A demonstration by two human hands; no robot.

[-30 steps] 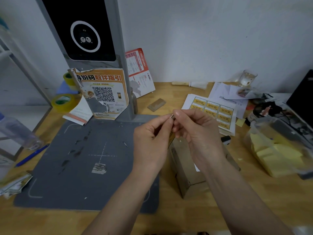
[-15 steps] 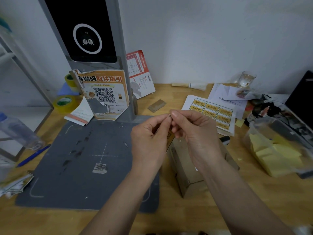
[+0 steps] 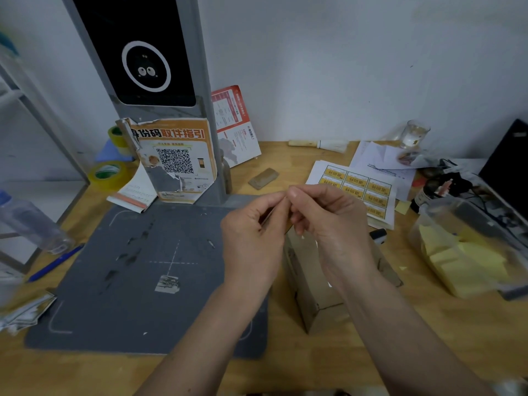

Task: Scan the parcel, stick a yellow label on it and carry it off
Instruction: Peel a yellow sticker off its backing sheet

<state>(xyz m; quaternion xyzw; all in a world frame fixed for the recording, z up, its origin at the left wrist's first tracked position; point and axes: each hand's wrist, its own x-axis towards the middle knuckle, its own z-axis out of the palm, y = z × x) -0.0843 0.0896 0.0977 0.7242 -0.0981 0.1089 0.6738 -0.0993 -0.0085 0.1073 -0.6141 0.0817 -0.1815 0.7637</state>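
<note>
I see the parcel [image 3: 317,292], a small brown box, lying on the worktop [image 3: 371,352] just right of the grey scan mat [image 3: 128,281]. My arms hide part of it.

Above its far end I hold both hands up, close together. My left hand [image 3: 251,238] and my right hand [image 3: 328,221] meet at the tips. The fingers [image 3: 278,200] of both hands pinch one thin small thing, the label [image 3: 275,217]. I see only its edge, so I cannot tell its colour. It is off the parcel, up in the air.

Far and right of my hands lies the label sheet [image 3: 360,190], white with rows of yellow labels. More papers [image 3: 380,158] lie behind it, and a glass [image 3: 414,134] stands by the wall. On the right is a clear tub [image 3: 468,252] with yellow notes inside.

On the left, the scanner post [image 3: 148,67] stands at the far edge of the mat. A torn poster [image 3: 174,161] with a square code hangs on it. A red and white leaflet [image 3: 237,127] leans on the wall beside it. Tape rolls [image 3: 110,172] sit far left. A blue pen [image 3: 55,262] lies near the mat's left side, next to a clear bottle [image 3: 28,224].
</note>
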